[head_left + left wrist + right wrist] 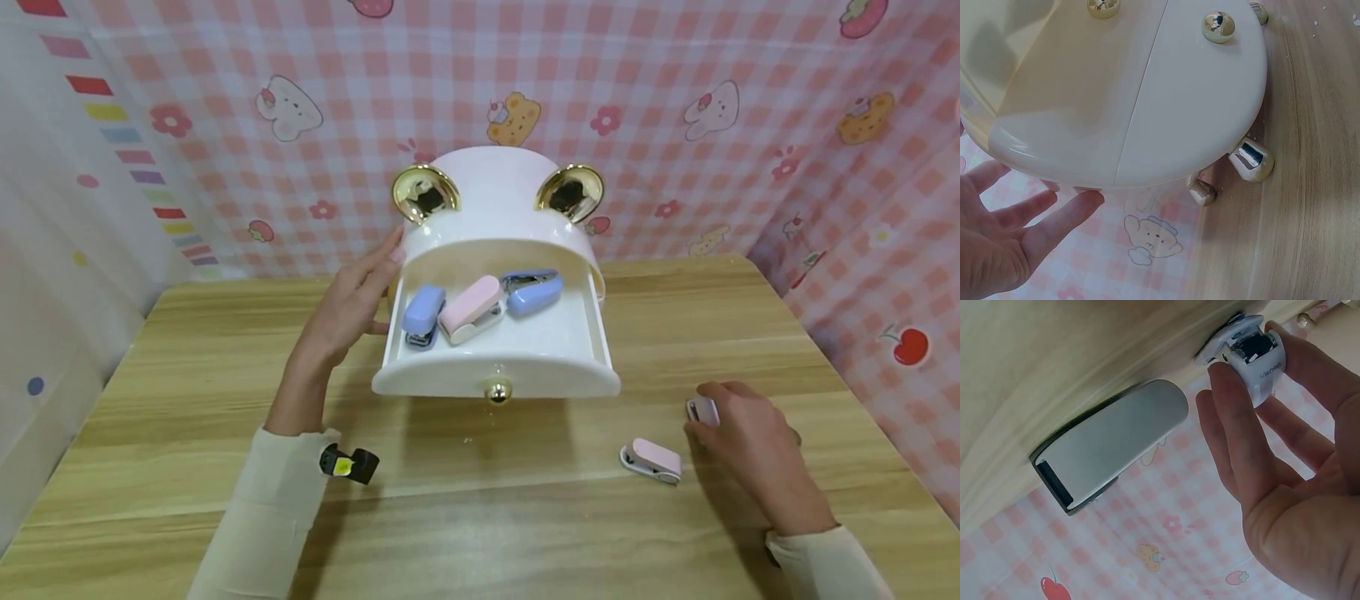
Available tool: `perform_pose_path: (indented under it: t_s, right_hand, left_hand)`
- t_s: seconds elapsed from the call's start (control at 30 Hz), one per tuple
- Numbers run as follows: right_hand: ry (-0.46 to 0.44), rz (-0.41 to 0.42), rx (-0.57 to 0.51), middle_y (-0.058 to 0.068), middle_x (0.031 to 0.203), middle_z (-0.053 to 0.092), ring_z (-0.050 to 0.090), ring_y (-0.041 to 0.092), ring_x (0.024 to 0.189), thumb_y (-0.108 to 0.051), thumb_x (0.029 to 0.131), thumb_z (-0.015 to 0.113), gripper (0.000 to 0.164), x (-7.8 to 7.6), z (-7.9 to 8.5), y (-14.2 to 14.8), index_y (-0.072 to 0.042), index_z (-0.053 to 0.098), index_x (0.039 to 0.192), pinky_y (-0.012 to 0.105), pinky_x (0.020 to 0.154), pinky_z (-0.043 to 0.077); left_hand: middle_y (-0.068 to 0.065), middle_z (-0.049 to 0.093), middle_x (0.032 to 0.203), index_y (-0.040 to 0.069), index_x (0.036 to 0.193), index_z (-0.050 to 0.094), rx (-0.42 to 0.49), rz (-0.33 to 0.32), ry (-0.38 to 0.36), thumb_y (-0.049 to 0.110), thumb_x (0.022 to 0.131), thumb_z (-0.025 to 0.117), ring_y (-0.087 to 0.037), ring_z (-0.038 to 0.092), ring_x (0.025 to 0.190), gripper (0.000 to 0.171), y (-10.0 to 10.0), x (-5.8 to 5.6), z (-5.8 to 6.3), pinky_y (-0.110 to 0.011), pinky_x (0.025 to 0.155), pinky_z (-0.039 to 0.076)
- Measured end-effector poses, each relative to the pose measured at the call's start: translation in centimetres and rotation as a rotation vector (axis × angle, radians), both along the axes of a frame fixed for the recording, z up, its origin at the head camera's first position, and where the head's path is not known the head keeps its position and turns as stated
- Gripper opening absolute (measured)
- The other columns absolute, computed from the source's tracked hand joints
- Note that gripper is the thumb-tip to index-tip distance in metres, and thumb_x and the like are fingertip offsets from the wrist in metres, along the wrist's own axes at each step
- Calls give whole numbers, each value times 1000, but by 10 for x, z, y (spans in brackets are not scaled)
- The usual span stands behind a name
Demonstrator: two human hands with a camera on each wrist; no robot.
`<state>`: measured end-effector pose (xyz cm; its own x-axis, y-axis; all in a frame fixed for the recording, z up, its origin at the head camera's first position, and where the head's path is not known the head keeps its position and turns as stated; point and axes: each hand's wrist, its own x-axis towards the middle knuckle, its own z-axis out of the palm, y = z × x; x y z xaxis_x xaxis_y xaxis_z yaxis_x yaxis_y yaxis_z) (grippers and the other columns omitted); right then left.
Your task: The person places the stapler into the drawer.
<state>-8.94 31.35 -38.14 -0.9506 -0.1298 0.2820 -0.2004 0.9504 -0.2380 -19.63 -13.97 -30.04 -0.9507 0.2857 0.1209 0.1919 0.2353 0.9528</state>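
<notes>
Your R hand [750,442] has a small pale stapler [703,411] pinched btwn thumb and fingertips, low over the wood table [525,533]; can't tell if the stapler touches the wood. A pink stapler [654,460] w/ a white bottom sits on the table just L of that hand. A grey stapler [1110,447] w/ a dark bottom is near the same hand, on its other side, mostly hidden in the head view but easy to see from the R wrist. Your L hand [341,312] is loose, fingers spread, touching the L side of the white box [495,183] and not curled round anything. The box has two round gold eyes [425,193] up top and shiny gold feet [1252,161] below. Its drawer [442,379] is pulled out, w/ a gold knob [498,391] in front. 3 staplers lie close together in there: a blue one [424,308] at L, a pink one [471,308] set at a slant in the mid., and another blue one [536,296] at R, which looks tipped on its side. Pink check cloth [337,167] hangs behind the box.
</notes>
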Motion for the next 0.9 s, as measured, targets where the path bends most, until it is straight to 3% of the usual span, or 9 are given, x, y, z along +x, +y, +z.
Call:
perform_pose_path:
  t_s: [0.33,0.53,0.9]
  right_hand:
    - [266,67,-9,32,109,67,66,50,89,7,73,81,39,-3,8,0,10,69,111,64,68,53]
    - [309,72,-8,32,117,65,66,51,91,8,75,82,43,-10,23,-6,9,69,116,64,66,55]
    - [423,124,-58,28,116,68,68,45,89,10,75,82,44,-23,68,-19,8,70,117,59,65,56]
  left_hand:
    - [5,22,166,30,161,28,-6,7,1,52,106,41,-36,44,138,61,0,1,0,-54,73,61]
    - [5,23,166,29,161,27,-5,5,5,52,106,41,-36,45,137,62,0,1,1,-53,72,62]
    - [7,21,166,28,162,26,5,-3,7,52,106,42,-36,43,138,63,0,0,0,-55,73,61]
